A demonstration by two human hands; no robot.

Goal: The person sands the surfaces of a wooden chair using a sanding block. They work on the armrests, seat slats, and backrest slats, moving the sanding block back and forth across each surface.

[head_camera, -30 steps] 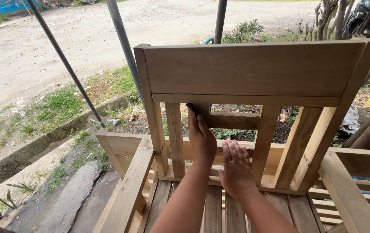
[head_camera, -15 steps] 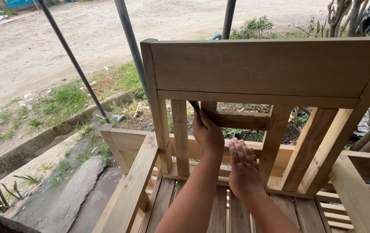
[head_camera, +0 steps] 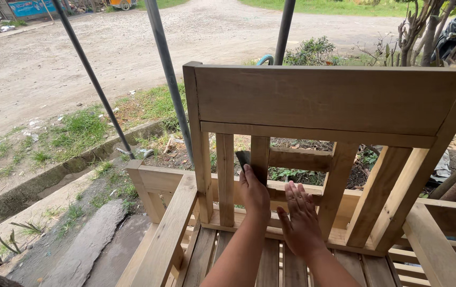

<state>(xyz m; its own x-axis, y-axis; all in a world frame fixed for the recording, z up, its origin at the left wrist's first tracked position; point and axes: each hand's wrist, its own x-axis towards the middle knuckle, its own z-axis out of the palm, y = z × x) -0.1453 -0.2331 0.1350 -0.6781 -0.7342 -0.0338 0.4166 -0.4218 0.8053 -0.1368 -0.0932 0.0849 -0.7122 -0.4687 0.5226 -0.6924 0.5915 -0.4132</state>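
Note:
An unfinished wooden chair (head_camera: 323, 101) stands before me with a wide back board and several upright slats. My left hand (head_camera: 254, 194) presses a dark piece of sandpaper (head_camera: 243, 158) against the side of one upright slat (head_camera: 260, 154), low on the slat. My right hand (head_camera: 300, 218) lies flat with fingers spread on the horizontal rail (head_camera: 345, 199) beside that slat. It holds nothing.
The chair's left armrest (head_camera: 172, 228) and right armrest (head_camera: 432, 244) flank my arms. Metal poles (head_camera: 166, 69) rise behind the chair. A concrete curb (head_camera: 52, 175), grass and a dirt road lie to the left. Bushes and branches stand at the back right.
My left hand has slid down the slat with the sandpaper. The right hand has stayed on the rail. The view has tilted slightly.

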